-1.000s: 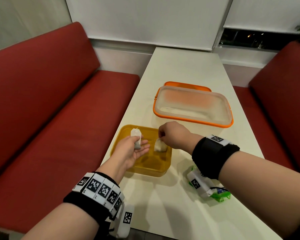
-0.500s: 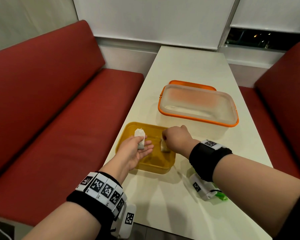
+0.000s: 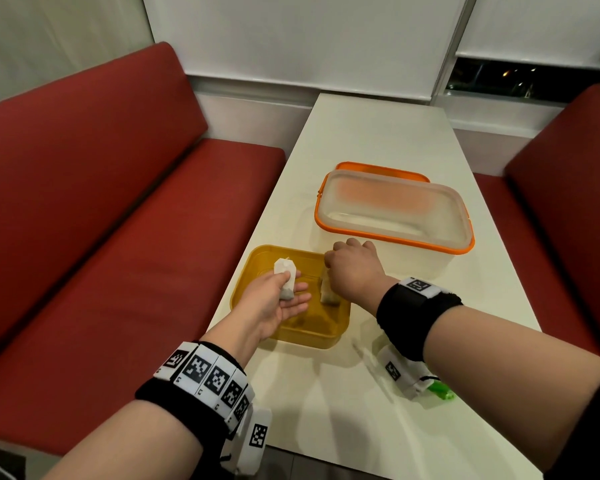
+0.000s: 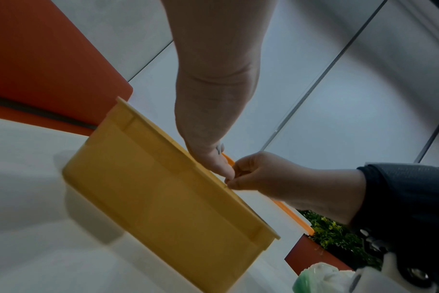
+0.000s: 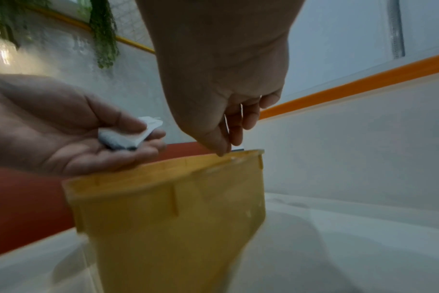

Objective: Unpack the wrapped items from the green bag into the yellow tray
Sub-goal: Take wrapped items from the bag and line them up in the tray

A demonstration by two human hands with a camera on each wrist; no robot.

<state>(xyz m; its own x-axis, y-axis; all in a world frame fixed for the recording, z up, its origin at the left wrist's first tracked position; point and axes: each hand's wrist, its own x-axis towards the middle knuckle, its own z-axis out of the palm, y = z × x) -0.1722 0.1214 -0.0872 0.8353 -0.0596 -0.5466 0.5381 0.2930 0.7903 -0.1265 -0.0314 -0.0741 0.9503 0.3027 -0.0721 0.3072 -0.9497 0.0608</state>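
Note:
The yellow tray (image 3: 257, 259) sits at the table's near left edge. My left hand (image 3: 291, 289) lies palm up over it, the thumb pinning a white wrapped packet (image 3: 286, 277) on the fingers; the right wrist view shows this packet (image 5: 123, 139) under the thumb. My right hand (image 3: 328, 268) hovers over the tray's right side, fingers curled, pinching a second packet (image 3: 327, 292) that hangs down into the tray. The green bag (image 3: 442, 391) lies on the table beneath my right forearm, mostly hidden.
A clear box with an orange rim (image 3: 395, 209) stands just behind the tray, an orange lid under its far side. Red benches (image 3: 118, 220) run along both sides of the narrow white table (image 3: 378, 140).
Both hands keep their packets over the tray. My right hand has drifted slightly toward the tray's far right corner, and my forearm now covers more of the green bag.

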